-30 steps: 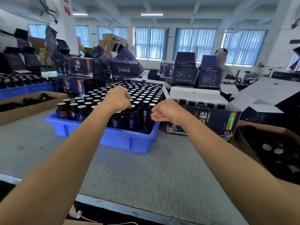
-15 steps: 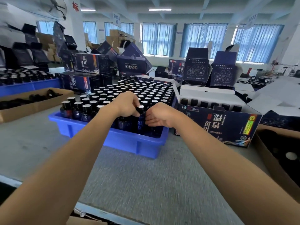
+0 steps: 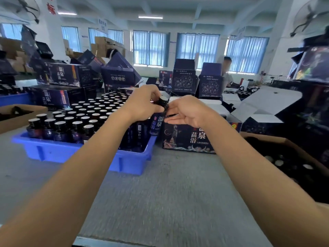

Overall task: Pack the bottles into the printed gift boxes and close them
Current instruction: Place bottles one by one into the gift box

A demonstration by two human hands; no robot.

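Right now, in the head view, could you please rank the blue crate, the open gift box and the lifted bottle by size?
1. blue crate
2. open gift box, partly behind the right hand
3. lifted bottle in the left hand

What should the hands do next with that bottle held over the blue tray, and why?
Probably carry the bottle to the right and lower it into the open printed gift box. The left hand grips it near the cap, above the blue tray, the right hand meets it, and the box sits just beside the tray with flaps raised.
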